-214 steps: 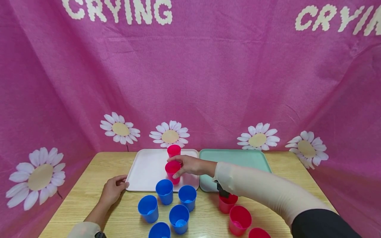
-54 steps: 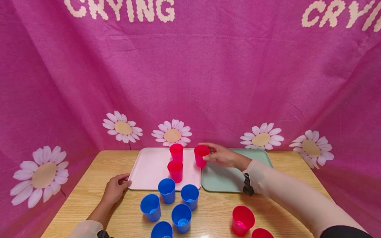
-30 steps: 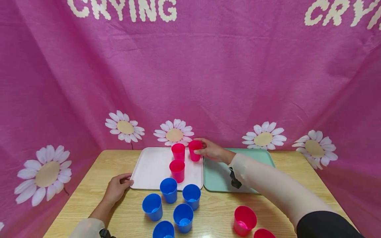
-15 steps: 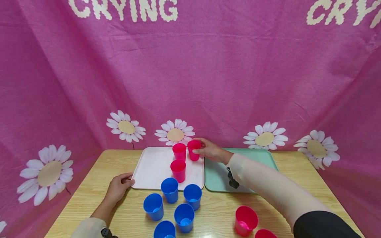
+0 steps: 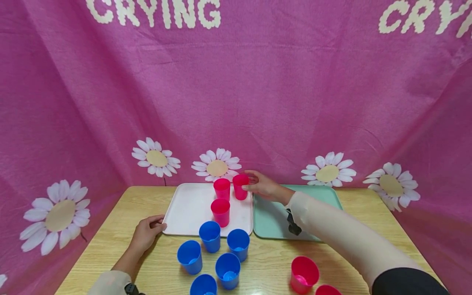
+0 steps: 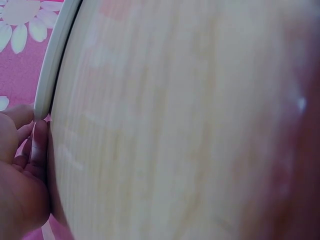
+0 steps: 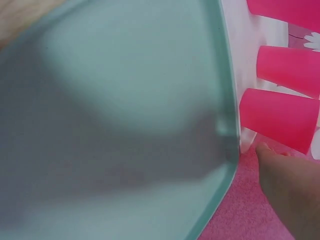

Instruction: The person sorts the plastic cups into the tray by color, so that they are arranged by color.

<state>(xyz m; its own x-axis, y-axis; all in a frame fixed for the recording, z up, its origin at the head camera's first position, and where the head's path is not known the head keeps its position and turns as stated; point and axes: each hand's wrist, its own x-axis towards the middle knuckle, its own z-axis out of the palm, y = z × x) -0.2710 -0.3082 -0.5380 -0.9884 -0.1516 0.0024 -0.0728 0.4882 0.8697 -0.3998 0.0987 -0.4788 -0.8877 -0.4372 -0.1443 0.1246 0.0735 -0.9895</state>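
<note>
In the head view, three red cups stand upright on the white tray (image 5: pixel 184 209): a front one (image 5: pixel 220 213), a back one (image 5: pixel 222 188) and a back right one (image 5: pixel 240 187). My right hand (image 5: pixel 263 186) is at the right side of that last cup, thumb and fingers parted and loosened beside its wall. The right wrist view shows the same cup (image 7: pixel 280 120) with the hand (image 7: pixel 287 180) close by it; most fingers are hidden. My left hand (image 5: pixel 145 233) pinches the tray's left front corner, and the left wrist view shows its fingers (image 6: pixel 39 142) at the tray rim (image 6: pixel 50 75).
A green tray (image 5: pixel 273 225) adjoins the white one on the right, under my right forearm. Several blue cups (image 5: pixel 228 270) stand in front of the white tray. Two red cups (image 5: pixel 304 274) are at the front right, one cut off by the frame. A pink cloth (image 5: pixel 258 102) hangs behind.
My right hand brought a third red cup from the front right to the white tray's back right corner, then eased slightly rightward off it. My left hand stays on the tray corner.
</note>
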